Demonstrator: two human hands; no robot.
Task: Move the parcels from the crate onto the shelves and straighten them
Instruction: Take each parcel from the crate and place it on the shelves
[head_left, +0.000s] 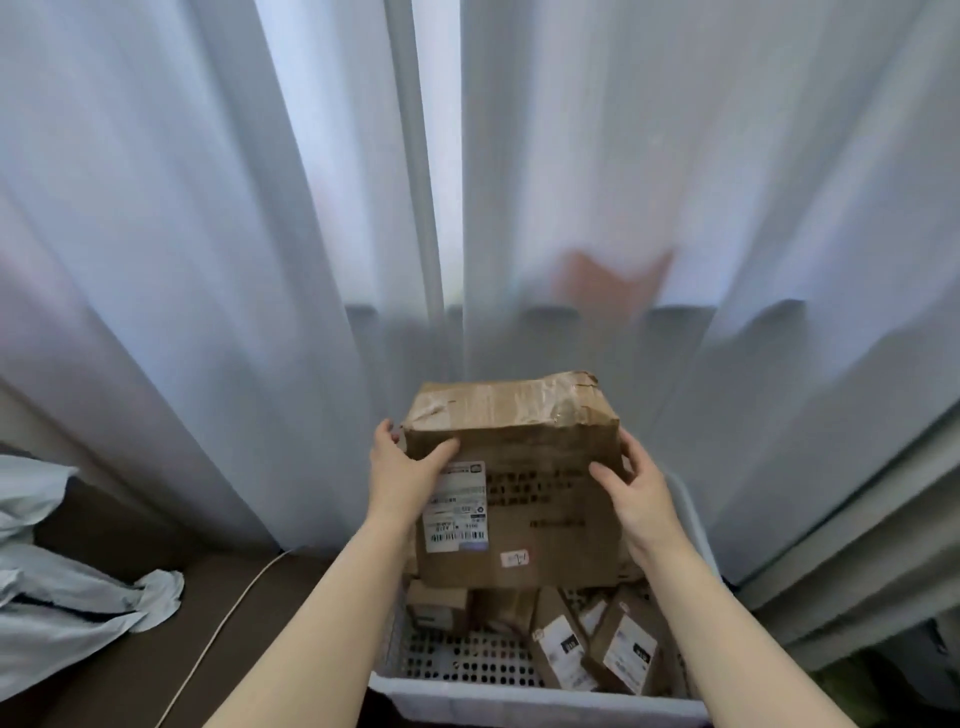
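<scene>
Parcel (535, 457) above crate (519, 699), left hand (402, 480) grip curled round its left edge, right hand (641, 501) grip round right edge

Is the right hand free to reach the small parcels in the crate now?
Probably not yet: the right hand and left hand both grip the large cardboard box, which hangs over the crate above the small parcels.

Brown cardboard parcel (514, 478) with white barcoded label (456, 506); white perforated crate (467, 660), lower centre; pale blue-white curtains (208, 208); light blue cloth (62, 587), lower left.
</scene>
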